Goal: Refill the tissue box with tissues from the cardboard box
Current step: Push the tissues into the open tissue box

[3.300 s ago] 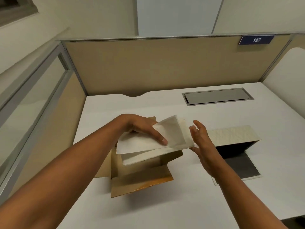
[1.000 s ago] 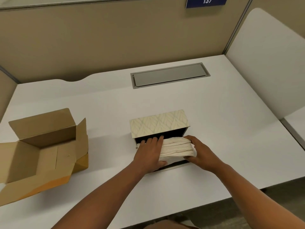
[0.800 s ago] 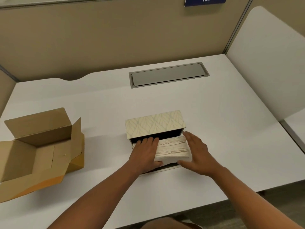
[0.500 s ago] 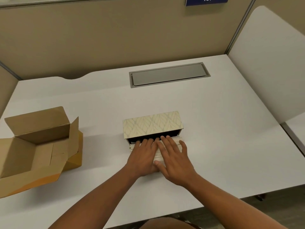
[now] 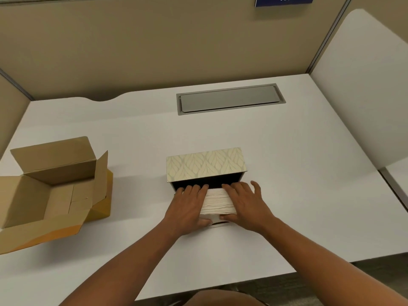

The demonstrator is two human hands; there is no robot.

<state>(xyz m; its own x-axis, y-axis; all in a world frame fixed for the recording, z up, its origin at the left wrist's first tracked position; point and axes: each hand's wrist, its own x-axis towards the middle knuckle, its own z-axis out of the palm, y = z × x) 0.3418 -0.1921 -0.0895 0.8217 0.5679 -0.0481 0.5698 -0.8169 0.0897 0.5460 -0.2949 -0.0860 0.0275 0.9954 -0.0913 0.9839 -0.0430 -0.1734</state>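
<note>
- Tissue box (image 5: 205,165) refill, and the biggest thing in front of you is the white desk (image 5: 287,173), walled in by tan partitions (image 5: 132,47) at the back and a white panel (image 5: 362,89) on your right.
- Your cardboard box (image 5: 50,188) sits well off to your left on the desk, flaps thrown open, its inside showing bare brown card.
- A grey cable hatch (image 5: 229,99) lies flush in the desk, beyond the action.
- That tissue box lies on its side at mid-desk, leaf-patterned face up, its dark opening turned toward you.
- The tissues (image 5: 218,202) are a cream stack sitting at that opening, partly in and partly out; how deep they reach, you cannot tell from here.
- Your left hand (image 5: 189,206) presses flat on the stack's left end, fingers stretched to the dark mouth, thumb hooked under the near edge.
- Your right hand (image 5: 245,202) mirrors it on the right end, fingers spread, thumb at the near edge: both hands clamped on the stack, a strip of tissue showing between them.
- A blue number plate (image 5: 284,1) peeks in at the top edge, cut off.
</note>
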